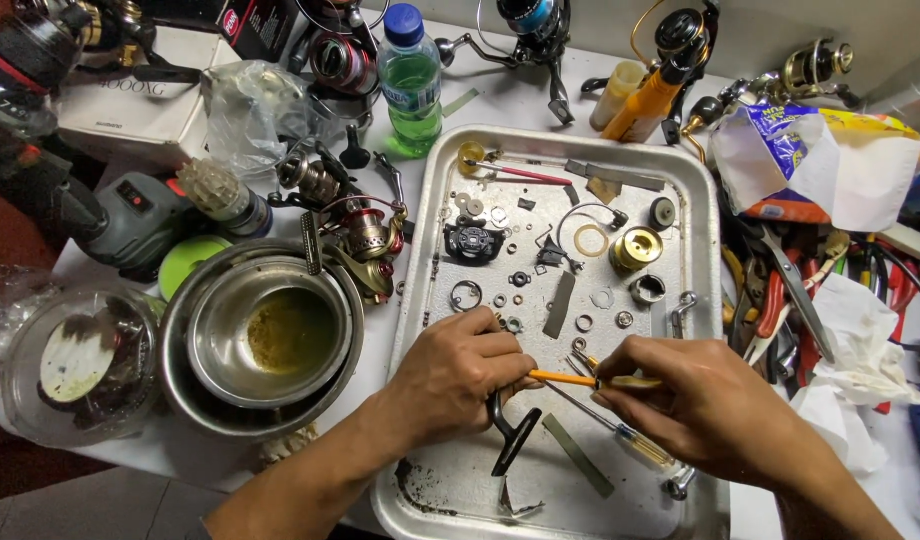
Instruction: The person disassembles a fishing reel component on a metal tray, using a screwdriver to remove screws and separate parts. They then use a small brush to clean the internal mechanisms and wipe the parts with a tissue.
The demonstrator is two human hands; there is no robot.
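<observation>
The right hand (705, 405) pinches a thin orange-handled tool (563, 378) over the metal tray (702, 190). The left hand (455, 375) closes on a black handle part (510, 440) just beside it. Washers and reel parts lie scattered beyond; steel bowls (260, 335) sit left.

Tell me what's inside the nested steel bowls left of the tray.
The inner steel bowl holds a thin yellowish-brown residue on its bottom. Whatever sits between it and the outer bowl is covered.

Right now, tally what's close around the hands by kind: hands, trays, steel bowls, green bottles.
Hands: 2, left hand and right hand
Metal tray: 1
Steel bowls: 2, nested
Green bottle: 1
Total: 6
</observation>
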